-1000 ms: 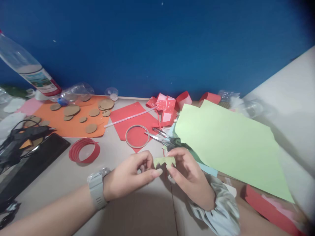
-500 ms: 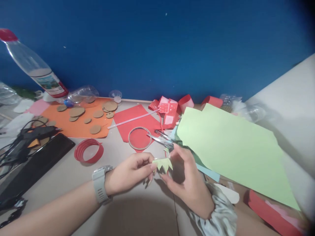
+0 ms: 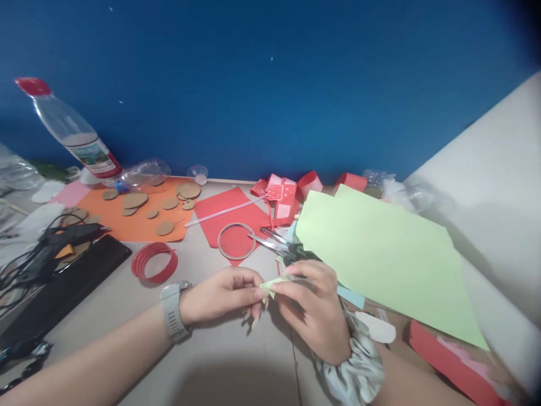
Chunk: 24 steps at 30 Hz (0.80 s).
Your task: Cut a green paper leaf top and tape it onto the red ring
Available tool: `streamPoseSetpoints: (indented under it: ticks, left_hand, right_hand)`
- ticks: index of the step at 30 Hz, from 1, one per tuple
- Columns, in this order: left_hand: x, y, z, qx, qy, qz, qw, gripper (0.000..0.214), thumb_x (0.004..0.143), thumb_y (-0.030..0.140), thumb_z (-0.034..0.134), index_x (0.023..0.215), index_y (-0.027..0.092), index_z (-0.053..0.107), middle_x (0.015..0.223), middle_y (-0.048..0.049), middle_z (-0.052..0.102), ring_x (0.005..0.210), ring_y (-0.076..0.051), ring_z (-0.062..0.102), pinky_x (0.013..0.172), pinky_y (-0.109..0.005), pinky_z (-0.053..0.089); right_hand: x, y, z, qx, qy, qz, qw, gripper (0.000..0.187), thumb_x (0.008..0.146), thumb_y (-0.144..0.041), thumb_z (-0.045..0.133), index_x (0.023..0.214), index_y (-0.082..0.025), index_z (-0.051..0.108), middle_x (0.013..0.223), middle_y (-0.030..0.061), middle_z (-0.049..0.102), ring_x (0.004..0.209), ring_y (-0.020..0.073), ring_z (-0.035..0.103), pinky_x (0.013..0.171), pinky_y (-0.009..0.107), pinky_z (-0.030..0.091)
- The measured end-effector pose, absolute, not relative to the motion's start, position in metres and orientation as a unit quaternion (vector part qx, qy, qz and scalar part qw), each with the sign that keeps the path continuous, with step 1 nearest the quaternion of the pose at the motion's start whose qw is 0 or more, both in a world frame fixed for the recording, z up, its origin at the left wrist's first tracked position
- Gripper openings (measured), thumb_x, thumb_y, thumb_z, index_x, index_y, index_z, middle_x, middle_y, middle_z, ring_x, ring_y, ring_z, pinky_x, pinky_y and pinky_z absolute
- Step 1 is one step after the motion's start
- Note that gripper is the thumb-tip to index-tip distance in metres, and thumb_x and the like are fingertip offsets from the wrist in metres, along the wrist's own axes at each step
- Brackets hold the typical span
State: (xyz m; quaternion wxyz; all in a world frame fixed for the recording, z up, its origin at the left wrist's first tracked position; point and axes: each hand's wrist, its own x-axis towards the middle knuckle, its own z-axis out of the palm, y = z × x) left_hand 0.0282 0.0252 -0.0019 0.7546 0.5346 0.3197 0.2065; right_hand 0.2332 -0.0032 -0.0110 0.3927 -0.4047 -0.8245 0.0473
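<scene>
A small light green paper piece (image 3: 274, 283) is held between my two hands above the table. My left hand (image 3: 228, 296) pinches its left end between thumb and fingers. On the right end, the thumb and fingers of my right hand (image 3: 315, 307) are closed, covering most of the zigzag edge. Just beyond my right hand lie scissors (image 3: 270, 243), blades pointing left, their handles partly hidden. A thin round ring (image 3: 220, 248) rests partly on a red paper sheet (image 3: 211, 211) in front of my left hand.
At left are a red coil (image 3: 134, 265), a black slab-like object (image 3: 80, 282) and a glue gun with cable (image 3: 54, 248). Cardboard discs (image 3: 135, 199) lie on orange paper (image 3: 127, 231); a bottle (image 3: 95, 158) stands behind. Large green paper (image 3: 380, 242) spreads at right.
My right hand has closed onto the green paper piece, which now looks folded or turned, with its points mostly covered. My left hand keeps its pinch. The camera view has shifted slightly.
</scene>
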Motion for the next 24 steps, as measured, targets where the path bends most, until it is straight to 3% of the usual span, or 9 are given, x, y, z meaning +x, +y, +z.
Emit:
streamPoseSetpoints:
  ticks: [7,14,19,22,24]
  left_hand:
    - [0.031,0.02,0.001,0.522,0.319,0.201,0.765,0.039,0.086,0.049,0.057,0.085,0.011,0.063,0.068,-0.0056,0.064,0.063,-0.013,0.056,0.065,-0.027,0.044]
    - [0.036,0.012,0.027,0.53,0.375,0.171,0.741,0.058,0.096,0.053,0.024,0.092,0.013,0.065,0.071,-0.0063,0.064,0.063,-0.015,0.056,0.063,-0.027,0.043]
    - [0.008,-0.01,0.048,0.732,0.543,0.129,0.391,0.027,0.09,0.048,0.047,0.098,0.025,0.058,0.093,-0.0018,0.063,0.085,-0.02,0.057,0.077,-0.031,0.043]
    - [-0.022,-0.023,0.041,0.731,0.635,0.212,0.132,0.037,0.084,0.046,0.057,0.113,0.026,0.048,0.111,-0.0072,0.055,0.104,-0.03,0.051,0.093,-0.045,0.04]
    - [-0.043,-0.026,0.034,0.687,0.69,0.226,0.023,0.052,0.083,0.044,0.057,0.127,0.026,0.035,0.122,-0.011,0.047,0.12,-0.037,0.04,0.105,-0.054,0.028]
  right_hand:
    - [0.235,-0.005,-0.013,-0.422,-0.809,0.079,0.401,0.024,0.085,-0.006,0.052,0.096,-0.026,0.06,0.1,0.0049,0.054,0.101,0.0233,0.05,0.089,0.042,0.038]
    - [0.235,0.003,-0.012,-0.45,-0.75,0.182,0.449,0.013,0.089,-0.012,0.051,0.091,-0.023,0.059,0.094,0.0052,0.055,0.095,0.0221,0.052,0.084,0.04,0.041]
    - [0.235,0.005,-0.013,-0.428,-0.74,0.243,0.459,0.012,0.092,-0.016,0.05,0.093,-0.022,0.06,0.093,0.0057,0.056,0.094,0.0215,0.053,0.083,0.038,0.043]
    - [0.234,0.005,-0.012,-0.411,-0.748,0.271,0.445,0.015,0.094,-0.016,0.047,0.095,-0.023,0.06,0.093,0.0052,0.056,0.093,0.0207,0.053,0.082,0.036,0.043]
    - [0.234,0.005,-0.012,-0.409,-0.747,0.286,0.44,0.015,0.094,-0.016,0.047,0.094,-0.023,0.06,0.092,0.0048,0.057,0.092,0.0202,0.053,0.082,0.035,0.043]
